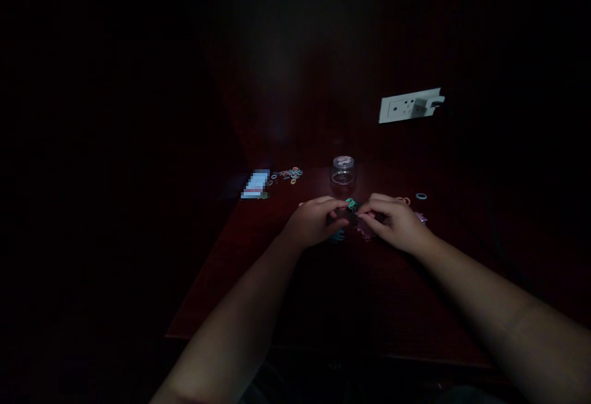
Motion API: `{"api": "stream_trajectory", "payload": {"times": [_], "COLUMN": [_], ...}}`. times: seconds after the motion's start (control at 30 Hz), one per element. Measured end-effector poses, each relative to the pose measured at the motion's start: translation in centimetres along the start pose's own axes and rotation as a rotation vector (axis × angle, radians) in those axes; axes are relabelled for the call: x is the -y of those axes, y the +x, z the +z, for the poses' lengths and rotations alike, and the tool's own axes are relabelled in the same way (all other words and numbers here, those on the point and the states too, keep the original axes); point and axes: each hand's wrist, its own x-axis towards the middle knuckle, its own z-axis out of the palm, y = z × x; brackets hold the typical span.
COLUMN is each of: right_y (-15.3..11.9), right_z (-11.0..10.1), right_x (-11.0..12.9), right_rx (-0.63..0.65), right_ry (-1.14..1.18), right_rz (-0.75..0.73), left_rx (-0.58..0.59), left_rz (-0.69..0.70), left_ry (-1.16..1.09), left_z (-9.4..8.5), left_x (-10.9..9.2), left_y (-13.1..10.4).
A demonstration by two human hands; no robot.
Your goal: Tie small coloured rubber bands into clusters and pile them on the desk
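Observation:
Over the dark red table (258,293), my left hand (316,220) has its thumb and fingers apart, with a pile of blue bands (337,235) beneath its thumb. My right hand (396,222) faces it from the right, thumb and fingertips pinched together on something too small to make out. Green bands (350,203) lie between the fingertips of both hands. Under the right fingers is a heap of pink bands (364,230). Purple bands (420,218) and orange bands (405,201) show partly behind the right hand.
Behind the hands stands a clear lidded jar (343,176). Mixed coloured bands (292,174) lie at the back left beside a lit phone (255,183). One blue band (421,196) is at the right. A socket panel (410,106) with a plug is on the wall.

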Motion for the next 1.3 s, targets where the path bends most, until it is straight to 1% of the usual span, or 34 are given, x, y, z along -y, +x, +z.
{"api": "stream_trajectory", "payload": {"times": [0.1, 0.27, 0.43, 0.67, 0.9, 1.1, 1.3], "right_y": [0.2, 0.2, 0.2, 0.1, 0.0, -0.2, -0.4], "right_z": [0.3, 0.3, 0.2, -0.3, -0.5, -0.9, -1.0], "right_x": [0.4, 0.5, 0.7, 0.6, 0.7, 0.5, 0.2], "right_rx": [0.023, 0.075, 0.112, 0.085, 0.085, 0.055, 0.068], "right_ry": [0.022, 0.027, 0.038, 0.025, 0.025, 0.022, 0.027], "right_rz": [-0.006, -0.008, -0.005, 0.021, 0.039, 0.055, 0.055], "left_rx": [-0.002, -0.038, 0.001, 0.002, -0.001, -0.017, -0.046], "left_rz": [0.011, -0.002, 0.020, -0.019, -0.018, -0.044, -0.007], "left_ry": [-0.021, -0.020, -0.069, -0.084, -0.095, -0.068, -0.076], "left_z": [0.5, 0.4, 0.4, 0.5, 0.3, 0.2, 0.2], "left_x": [-0.6, -1.0, -1.0, -0.7, -0.8, -0.3, -0.3], "left_y": [0.1, 0.2, 0.3, 0.1, 0.2, 0.0, -0.1]}}
